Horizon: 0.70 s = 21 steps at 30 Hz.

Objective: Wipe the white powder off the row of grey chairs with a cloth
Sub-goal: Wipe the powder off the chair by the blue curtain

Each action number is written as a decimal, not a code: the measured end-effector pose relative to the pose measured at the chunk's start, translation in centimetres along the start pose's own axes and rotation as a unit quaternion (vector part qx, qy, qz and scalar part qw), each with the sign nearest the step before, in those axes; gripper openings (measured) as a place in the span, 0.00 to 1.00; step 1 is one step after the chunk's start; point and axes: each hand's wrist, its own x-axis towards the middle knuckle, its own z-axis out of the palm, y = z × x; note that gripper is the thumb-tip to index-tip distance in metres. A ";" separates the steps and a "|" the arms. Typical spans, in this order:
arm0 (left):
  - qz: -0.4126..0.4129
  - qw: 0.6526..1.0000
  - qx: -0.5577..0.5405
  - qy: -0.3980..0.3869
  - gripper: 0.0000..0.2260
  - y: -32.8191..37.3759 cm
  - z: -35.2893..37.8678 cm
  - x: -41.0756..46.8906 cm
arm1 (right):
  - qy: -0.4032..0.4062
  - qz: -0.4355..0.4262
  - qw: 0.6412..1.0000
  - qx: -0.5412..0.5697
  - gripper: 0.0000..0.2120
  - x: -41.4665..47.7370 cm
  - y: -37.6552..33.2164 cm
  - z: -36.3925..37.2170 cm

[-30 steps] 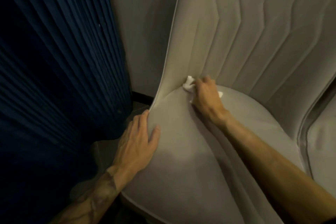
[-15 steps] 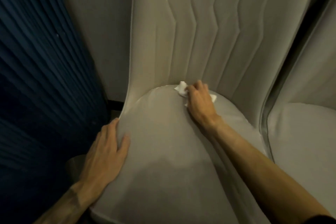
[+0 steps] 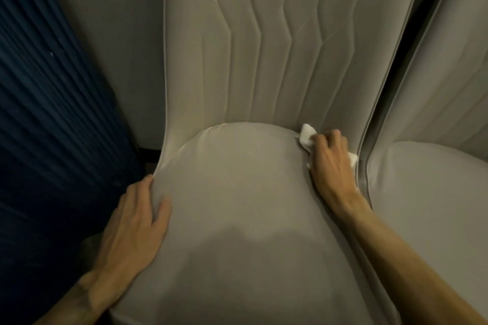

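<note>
Right hand point(image 3: 333, 163) grips white cloth point(image 3: 307, 136), pressed into far right corner of chair point(image 3: 237, 206) seat, beside backrest. Left hand point(image 3: 132, 229) flat, fingers relaxed, on seat's left edge. Second chair point(image 3: 433, 192) right.

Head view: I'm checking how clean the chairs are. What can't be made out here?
- Powder on the seat: head view, too dim and blurred to tell.
- Cloth: head view, mostly hidden under the right hand.
- Neighbouring chair: head view, cut off by the right edge.
</note>
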 end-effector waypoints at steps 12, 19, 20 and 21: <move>0.117 0.981 0.144 0.052 0.22 3.5 1.1 4.2 | -0.039 0.006 0.998 -0.053 0.05 -1.8 1.4 -1.7; 0.112 0.976 0.172 0.072 0.22 3.6 1.8 4.6 | -0.052 0.032 0.997 -0.039 0.03 -6.2 2.9 -3.8; 0.110 0.976 0.172 0.070 0.22 3.6 1.9 4.6 | -0.067 0.044 0.996 -0.043 0.05 -7.8 3.5 -4.8; 0.109 0.976 0.174 0.069 0.22 3.7 1.9 4.7 | -0.076 0.061 0.994 -0.039 0.05 -8.9 4.1 -5.7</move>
